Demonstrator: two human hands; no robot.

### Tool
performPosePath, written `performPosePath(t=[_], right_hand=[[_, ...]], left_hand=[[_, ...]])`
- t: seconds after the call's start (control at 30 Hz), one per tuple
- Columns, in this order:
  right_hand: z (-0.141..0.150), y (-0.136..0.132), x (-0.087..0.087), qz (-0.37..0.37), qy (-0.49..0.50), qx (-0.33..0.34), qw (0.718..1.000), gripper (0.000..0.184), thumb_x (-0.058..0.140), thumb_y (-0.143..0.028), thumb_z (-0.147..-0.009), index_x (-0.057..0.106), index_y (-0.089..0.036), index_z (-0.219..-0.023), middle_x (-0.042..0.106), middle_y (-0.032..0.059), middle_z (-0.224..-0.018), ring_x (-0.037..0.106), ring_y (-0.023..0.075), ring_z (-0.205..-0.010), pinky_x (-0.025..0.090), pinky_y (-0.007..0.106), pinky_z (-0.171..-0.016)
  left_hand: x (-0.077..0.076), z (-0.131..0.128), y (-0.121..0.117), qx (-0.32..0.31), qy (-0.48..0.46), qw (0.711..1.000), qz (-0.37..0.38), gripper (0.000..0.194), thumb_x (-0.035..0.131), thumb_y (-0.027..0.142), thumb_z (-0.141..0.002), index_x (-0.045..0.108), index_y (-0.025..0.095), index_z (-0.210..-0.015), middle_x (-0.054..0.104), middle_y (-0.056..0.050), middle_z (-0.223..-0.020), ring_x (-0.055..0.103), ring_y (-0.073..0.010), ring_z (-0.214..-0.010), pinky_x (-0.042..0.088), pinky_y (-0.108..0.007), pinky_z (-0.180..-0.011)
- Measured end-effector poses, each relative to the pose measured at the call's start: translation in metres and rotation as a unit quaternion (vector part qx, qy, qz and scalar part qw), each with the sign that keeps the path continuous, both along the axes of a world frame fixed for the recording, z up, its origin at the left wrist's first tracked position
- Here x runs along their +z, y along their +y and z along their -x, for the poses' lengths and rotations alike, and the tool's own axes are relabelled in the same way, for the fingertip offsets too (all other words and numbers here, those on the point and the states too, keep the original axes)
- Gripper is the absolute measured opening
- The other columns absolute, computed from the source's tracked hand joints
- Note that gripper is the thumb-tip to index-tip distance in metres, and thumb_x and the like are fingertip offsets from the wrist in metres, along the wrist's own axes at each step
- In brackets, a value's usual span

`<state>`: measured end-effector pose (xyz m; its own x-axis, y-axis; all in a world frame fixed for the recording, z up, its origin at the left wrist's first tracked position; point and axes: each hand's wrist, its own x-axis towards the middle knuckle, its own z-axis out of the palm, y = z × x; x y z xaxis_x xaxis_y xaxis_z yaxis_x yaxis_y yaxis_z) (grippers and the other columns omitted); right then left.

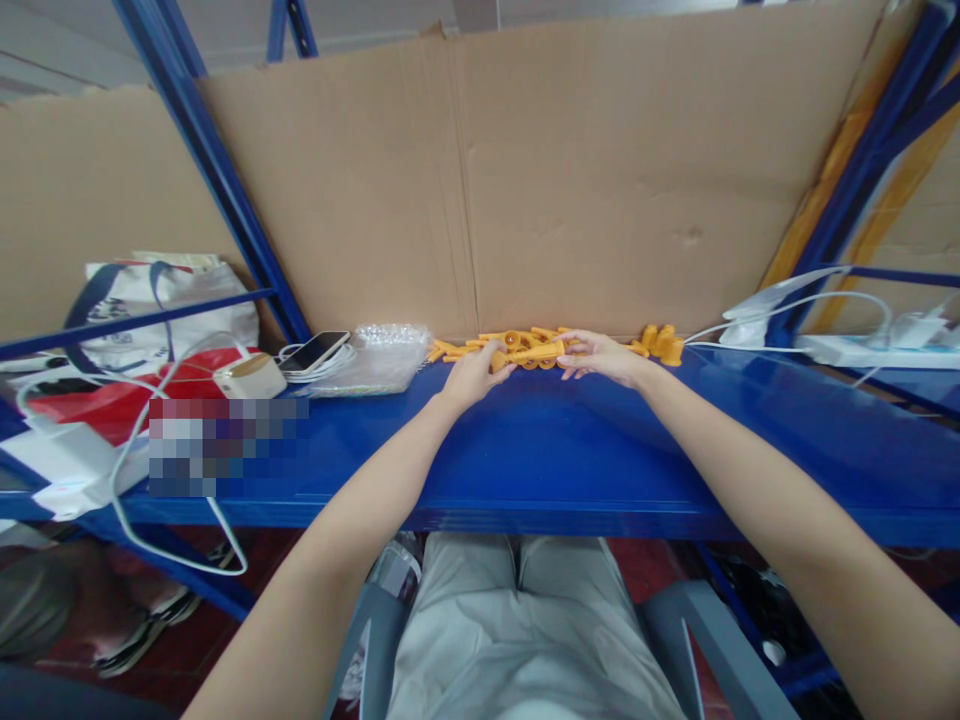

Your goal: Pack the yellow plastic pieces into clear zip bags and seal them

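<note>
A heap of small orange plastic parts [532,346] lies at the back of the blue shelf [525,450], against a cardboard wall. My left hand [474,374] reaches into the heap's left side, fingers curled round an orange piece. My right hand [600,356] rests on the heap's right side, fingertips pinched on an orange part. A few upright orange pieces [661,342] stand just right of my right hand.
A clear plastic bag [375,358], a phone [315,352] on coiled white cable and a small beige box [250,376] lie to the left. Further left are a tote bag [161,305] and white chargers. A white power strip [862,348] with cables sits at right.
</note>
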<state>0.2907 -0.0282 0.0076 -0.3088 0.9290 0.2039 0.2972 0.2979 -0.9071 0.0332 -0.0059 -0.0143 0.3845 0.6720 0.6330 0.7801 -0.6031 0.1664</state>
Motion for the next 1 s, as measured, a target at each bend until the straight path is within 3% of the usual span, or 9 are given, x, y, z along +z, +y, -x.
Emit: performPosePath(t=[0.53, 1.0], right_hand=[[0.006, -0.0017, -0.0005, -0.002, 0.005, -0.017, 1.0, 0.045, 0.079, -0.027, -0.075, 0.063, -0.02, -0.116, 0.073, 0.0068, -0.101, 0.068, 0.0119, -0.069, 0.054, 0.024, -0.062], [0.0047, 0.0009, -0.0025, -0.009, 0.008, -0.008, 1.0, 0.044, 0.08, -0.028, -0.074, 0.064, -0.02, -0.114, 0.073, 0.0058, -0.098, 0.068, 0.0118, -0.068, 0.053, 0.025, -0.063]], left_hand=[[-0.0002, -0.0046, -0.0054, 0.064, -0.002, 0.998, -0.005, 0.03, 0.061, 0.045, -0.089, 0.06, 0.021, -0.108, 0.074, -0.006, -0.09, 0.071, -0.0227, -0.086, 0.052, -0.029, -0.073], [0.0022, -0.0027, -0.0067, 0.044, -0.001, 0.999, 0.008, 0.027, 0.06, 0.041, -0.089, 0.066, 0.021, -0.106, 0.074, -0.006, -0.089, 0.07, -0.021, -0.084, 0.052, -0.029, -0.076]])
